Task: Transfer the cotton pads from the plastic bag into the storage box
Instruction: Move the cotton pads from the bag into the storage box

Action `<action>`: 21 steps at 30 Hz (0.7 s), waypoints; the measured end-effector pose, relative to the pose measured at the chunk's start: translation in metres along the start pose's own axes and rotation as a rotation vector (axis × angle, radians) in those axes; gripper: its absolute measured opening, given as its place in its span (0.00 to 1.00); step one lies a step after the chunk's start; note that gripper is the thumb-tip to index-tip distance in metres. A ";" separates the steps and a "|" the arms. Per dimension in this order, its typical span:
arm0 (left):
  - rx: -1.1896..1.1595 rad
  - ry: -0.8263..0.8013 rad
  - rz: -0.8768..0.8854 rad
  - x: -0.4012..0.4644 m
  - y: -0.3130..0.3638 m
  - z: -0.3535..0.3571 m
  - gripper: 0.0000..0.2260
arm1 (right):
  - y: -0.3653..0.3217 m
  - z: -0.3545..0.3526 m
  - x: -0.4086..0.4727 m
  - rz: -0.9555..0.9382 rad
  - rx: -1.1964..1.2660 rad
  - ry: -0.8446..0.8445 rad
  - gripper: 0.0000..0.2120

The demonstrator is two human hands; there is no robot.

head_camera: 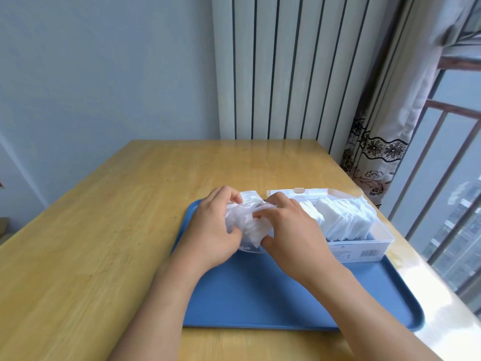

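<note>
Now both hands clamp the plastic bag (244, 222): left hand (210, 227) steadies it, right hand (289, 225) should draw cotton pads (253, 230) gently toward the storage box (364, 247) just beside it

The clear plastic bag (246, 220) is crumpled at the far left of the blue tray (260, 295), with white cotton pads visible inside. Just to its right, the transparent storage box (364, 246) sits open on the tray, a row of white cotton pads (343, 220) standing on edge inside.
</note>
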State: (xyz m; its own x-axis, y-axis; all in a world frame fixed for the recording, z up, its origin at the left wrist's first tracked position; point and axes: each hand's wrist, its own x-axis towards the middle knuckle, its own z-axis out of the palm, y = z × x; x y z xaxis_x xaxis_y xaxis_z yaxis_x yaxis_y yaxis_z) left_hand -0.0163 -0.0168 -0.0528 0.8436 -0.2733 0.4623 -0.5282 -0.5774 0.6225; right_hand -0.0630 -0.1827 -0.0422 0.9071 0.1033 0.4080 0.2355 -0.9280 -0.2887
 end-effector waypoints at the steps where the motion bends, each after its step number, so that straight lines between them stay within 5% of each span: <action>1: 0.040 0.017 0.003 0.001 -0.003 0.002 0.17 | 0.001 -0.001 -0.001 0.001 0.046 -0.001 0.21; 5: 0.113 0.109 0.005 0.003 -0.009 0.004 0.14 | 0.008 -0.015 -0.003 -0.125 0.389 0.040 0.15; 10: 0.138 0.049 -0.064 0.001 -0.014 0.000 0.16 | 0.011 -0.047 -0.001 0.022 1.353 0.004 0.09; 17: -0.578 0.101 0.092 -0.009 0.037 -0.010 0.25 | 0.014 -0.031 0.004 0.215 1.404 -0.066 0.20; 21: -0.624 0.041 0.017 -0.017 0.058 0.012 0.24 | 0.000 -0.024 -0.003 0.171 1.295 -0.095 0.28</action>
State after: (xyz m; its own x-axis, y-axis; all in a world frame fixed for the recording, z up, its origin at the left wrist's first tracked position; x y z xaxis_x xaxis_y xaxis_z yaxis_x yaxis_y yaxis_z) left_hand -0.0601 -0.0549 -0.0324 0.8368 -0.2419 0.4913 -0.5089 -0.0122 0.8607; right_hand -0.0744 -0.1916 -0.0224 0.9672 0.0927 0.2366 0.2299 0.0773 -0.9701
